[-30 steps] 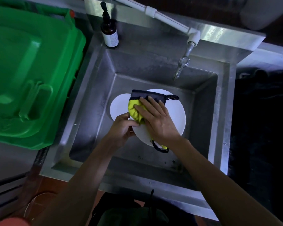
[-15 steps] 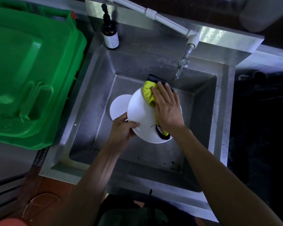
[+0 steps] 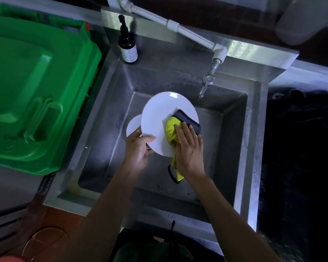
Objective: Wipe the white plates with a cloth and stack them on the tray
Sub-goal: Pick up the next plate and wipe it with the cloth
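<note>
The left hand (image 3: 138,148) held the white plate (image 3: 159,120) by its lower left rim over the sink (image 3: 106,114), thumb curled onto the upper face and the fingers out of sight beneath. The right hand (image 3: 187,150) lay on the yellow cloth (image 3: 171,131) with its fingers nearly straight, pressing it against the right part of the plate; the cloth's dark edge (image 3: 189,120) showed past the fingertips and a tail of it hung below the wrist.

A second earlier the cloth had been at the left middle of the plate, half a second earlier up at the far rim, and now it had come down the right side. The plate itself had tipped up and swung leftward in the left hand's grip. So the wipe had swept round most of the face, and this plate seemed nearly done on that side.

A second plate (image 3: 133,125) lay in the sink below and to the left, mostly hidden by the held one, not yet wiped as far as could be judged. No tray was in view, so stacking had not begun here. A green bin lid (image 3: 36,87) sat at left, a brown bottle (image 3: 128,46) on the sink's back corner, the tap (image 3: 206,86) above the basin.
</note>
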